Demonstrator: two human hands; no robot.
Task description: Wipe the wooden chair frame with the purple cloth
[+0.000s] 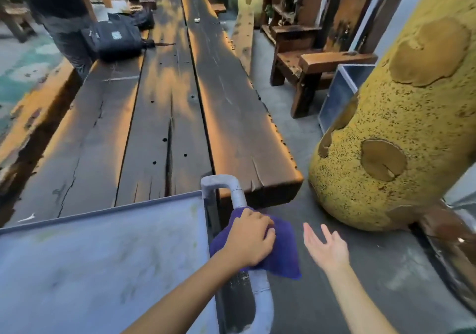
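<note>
My left hand [248, 238] presses the purple cloth [279, 252] around a grey tube handle [238, 193] at the right edge of a grey metal cart [103, 256]. The cloth wraps the tube and hangs below my fingers. Just to the right, my right hand [325, 247] hovers palm up with fingers spread, holding nothing. A wooden chair [316, 60] with a thick armrest stands further back on the right, well away from both hands.
A long dark plank table [167, 88] stretches ahead, with a black bag [113, 39] at its far left beside a standing person [59, 11]. A big yellow speckled pillar [401, 132] and a metal box [340, 94] crowd the right; grey concrete floor [334, 295] lies between.
</note>
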